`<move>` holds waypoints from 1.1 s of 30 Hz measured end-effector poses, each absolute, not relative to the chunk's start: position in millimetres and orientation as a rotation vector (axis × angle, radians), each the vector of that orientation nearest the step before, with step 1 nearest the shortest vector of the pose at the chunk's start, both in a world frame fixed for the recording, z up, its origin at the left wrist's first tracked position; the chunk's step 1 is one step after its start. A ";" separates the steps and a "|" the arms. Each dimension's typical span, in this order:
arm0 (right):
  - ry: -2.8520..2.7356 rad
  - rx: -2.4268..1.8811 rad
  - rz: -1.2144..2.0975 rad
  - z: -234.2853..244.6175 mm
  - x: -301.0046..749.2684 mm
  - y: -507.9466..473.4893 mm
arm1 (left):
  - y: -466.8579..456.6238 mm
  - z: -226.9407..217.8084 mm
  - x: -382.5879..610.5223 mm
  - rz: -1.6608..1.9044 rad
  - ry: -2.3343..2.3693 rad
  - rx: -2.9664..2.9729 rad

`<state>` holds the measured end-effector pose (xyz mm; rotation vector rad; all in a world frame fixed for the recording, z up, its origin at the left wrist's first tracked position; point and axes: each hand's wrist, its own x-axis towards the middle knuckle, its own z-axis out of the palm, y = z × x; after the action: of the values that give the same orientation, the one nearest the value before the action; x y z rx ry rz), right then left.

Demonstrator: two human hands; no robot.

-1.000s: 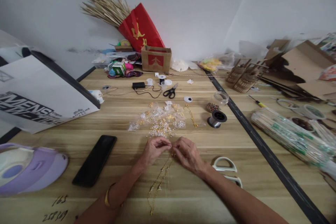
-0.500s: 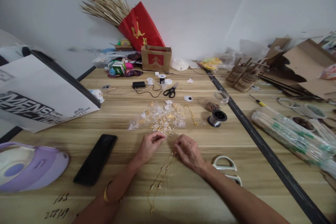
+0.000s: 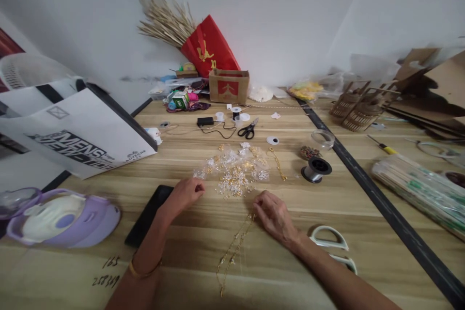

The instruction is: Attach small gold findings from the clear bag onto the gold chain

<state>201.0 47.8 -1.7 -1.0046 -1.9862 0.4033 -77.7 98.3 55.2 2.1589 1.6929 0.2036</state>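
Necklace is laid on the table, its top end met by the curled right hand; the grip is hidden. Near the beads, the left hand is loosely closed; whether anything is held cannot be told. The phone is partly covered by the left forearm. Stalks are held in a red bag. The wood-grained table is backed by a pale wall.

White bag at left, where I can read "MENS" in black; wooden table, handwritten "165" above "258369"; red bag, gold characters, illegible from here.
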 end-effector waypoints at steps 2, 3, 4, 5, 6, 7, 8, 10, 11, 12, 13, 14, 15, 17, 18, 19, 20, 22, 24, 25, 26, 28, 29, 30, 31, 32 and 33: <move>-1.988 -1.001 0.415 -2.2 201.0 47.8 | 95.3 54.3 -80.6 0.116 1.724 2.193; -1.989 -1.002 0.420 -2.5 201.1 47.8 | 94.5 52.4 -82.0 0.096 1.729 2.202; -1.990 -1.006 0.425 -2.6 201.1 47.8 | 94.3 50.0 -83.4 0.084 1.730 2.213; -1.990 -1.010 0.429 -2.7 201.1 47.8 | 94.3 47.4 -84.5 0.074 1.737 2.225; -1.988 -1.013 0.430 -2.6 201.1 47.7 | 94.6 44.7 -85.3 0.063 1.746 2.237; -1.986 -1.013 0.431 -2.5 201.0 47.6 | 95.1 42.2 -85.7 0.054 1.757 2.251; -1.983 -1.011 0.431 -2.4 201.0 47.5 | 95.6 39.9 -85.9 0.045 1.769 2.263; -1.981 -1.002 0.430 -2.3 201.0 47.5 | 96.9 36.4 -85.7 0.039 1.778 2.288; -1.980 -0.998 0.431 -2.5 201.1 47.5 | 97.7 35.2 -85.8 0.044 1.780 2.300; -1.981 -0.995 0.432 -2.7 201.2 47.5 | 98.5 34.5 -86.1 0.052 1.776 2.311; -1.982 -0.993 0.434 -3.0 201.3 47.6 | 99.3 34.4 -86.8 0.062 1.769 2.318; -1.982 -0.993 0.434 -3.4 201.5 47.7 | 100.0 35.0 -87.9 0.075 1.758 2.320; -1.985 -0.994 0.434 -3.8 201.7 47.8 | 100.2 36.1 -89.3 0.086 1.747 2.318; -1.990 -0.996 0.434 -4.3 202.0 48.0 | 98.4 39.5 -92.7 0.101 1.757 2.304; -1.993 -1.000 0.434 -4.4 202.0 48.0 | 95.9 41.0 -94.3 0.108 1.785 2.302; -1.995 -1.002 0.433 -4.4 202.0 48.0 | 92.1 41.9 -95.7 0.121 1.840 2.309; -1.996 -1.004 0.432 -4.3 202.0 48.0 | 87.0 41.7 -96.5 0.140 1.904 2.332; -1.997 -1.007 0.432 -3.8 201.8 48.0 | 73.8 37.1 -96.2 0.168 1.966 2.419; -1.999 -1.007 0.434 -3.1 201.6 48.1 | 59.7 27.8 -93.4 0.158 2.030 2.485; -2.001 -1.009 0.435 -2.8 201.5 48.1 | 53.5 22.2 -91.2 0.168 2.077 2.503; -2.003 -1.010 0.438 -2.5 201.4 48.1 | 48.5 16.7 -88.7 0.178 2.113 2.514; -2.008 -1.012 0.443 -2.0 201.3 48.2 | 42.7 7.5 -83.2 0.182 2.138 2.534; -2.008 -1.014 0.443 -1.8 201.3 48.2 | 41.7 4.2 -80.2 0.179 2.154 2.540; -2.007 -1.017 0.439 -1.6 201.3 48.2 | 41.7 1.6 -77.3 0.179 2.166 2.546; -2.006 -1.019 0.434 -1.4 201.3 48.2 | 42.3 -0.3 -74.4 0.181 2.169 2.554; -2.004 -1.018 0.427 -1.2 201.4 48.1 | 43.1 -1.9 -71.7 0.191 2.169 2.566; -2.004 -1.017 0.421 -1.1 201.5 48.1 | 43.8 -3.4 -69.3 0.210 2.166 2.579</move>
<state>201.5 48.1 -1.1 -1.0172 -2.0039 0.4207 -69.3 43.8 -3.4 2.5793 2.1659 0.2099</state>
